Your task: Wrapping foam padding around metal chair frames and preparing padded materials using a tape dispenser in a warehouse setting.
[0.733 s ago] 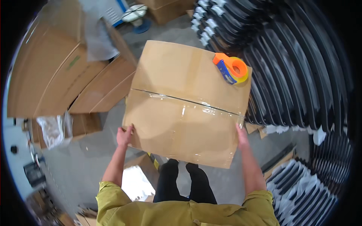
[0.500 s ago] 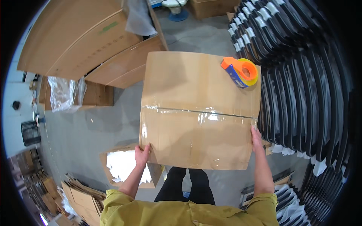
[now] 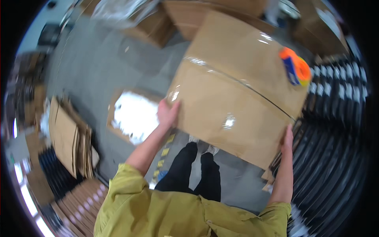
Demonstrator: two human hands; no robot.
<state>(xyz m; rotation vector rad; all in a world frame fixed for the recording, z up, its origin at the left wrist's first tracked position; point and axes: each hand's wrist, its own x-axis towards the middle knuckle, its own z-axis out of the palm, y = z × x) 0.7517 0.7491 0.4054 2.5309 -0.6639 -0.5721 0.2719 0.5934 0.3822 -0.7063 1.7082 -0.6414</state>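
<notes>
A large brown cardboard box (image 3: 233,106), its seam crossed by shiny clear tape, is held in front of me, turned at a slant. My left hand (image 3: 168,113) grips its near left edge, thumb on top and the fingers partly hidden. At the right edge my right hand (image 3: 288,138) presses against the side, its fingertips partly out of sight. On the far right corner of the box's top lies an orange and blue tape dispenser (image 3: 295,67) with a yellow roll, a little blurred. Neither hand touches the dispenser.
Below the box's left side, an open carton (image 3: 114,125) full of white sheets stands on the grey floor (image 3: 98,67). Flattened cardboard (image 3: 65,136) leans at the left. Stacked black frames (image 3: 331,158) line the right side. Larger cartons (image 3: 152,29) stand beyond the box.
My view has swung left. The box, still in both hands, now sits slanted and farther to the right in view, the dispenser riding on it. More stacked cardboard shows at the left.
</notes>
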